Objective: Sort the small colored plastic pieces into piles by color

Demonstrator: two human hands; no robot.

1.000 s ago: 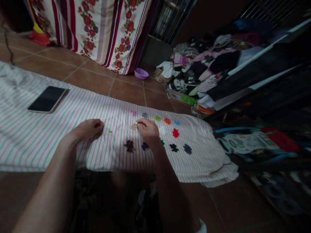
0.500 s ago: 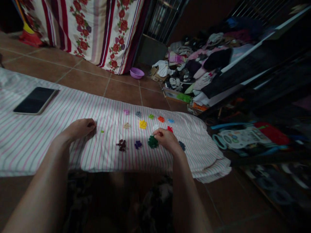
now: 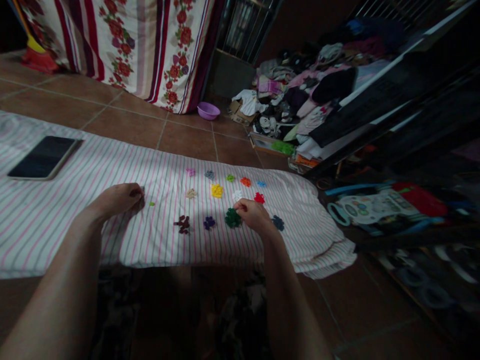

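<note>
My left hand (image 3: 123, 196) rests on the striped cloth (image 3: 112, 165) with its fingers curled in a pinch; what is between the fingertips, if anything, is too small to make out. Just right of it lies one lime-green piece (image 3: 152, 204). My right hand (image 3: 253, 214) is closed at the right edge of the dark green pile (image 3: 232, 218), thumb and forefinger together, their contents hidden. Near it are white pieces (image 3: 237, 195), red pieces (image 3: 259, 198) and a dark blue-grey pile (image 3: 278, 222). Farther left sit purple (image 3: 209, 223), dark brown (image 3: 183, 224), yellow (image 3: 216, 190) and beige (image 3: 191, 193) piles.
A back row holds pink (image 3: 190, 172), grey (image 3: 209, 174), lime (image 3: 230, 178), orange (image 3: 245, 181) and light blue (image 3: 261, 184) pieces. A phone (image 3: 43, 157) lies at the left. Beyond are a purple basin (image 3: 208, 111) and heaped clothes (image 3: 300, 95).
The view has shifted slightly, so most things appear a little farther left. Both hands stay in nearly the same places, still closed.
</note>
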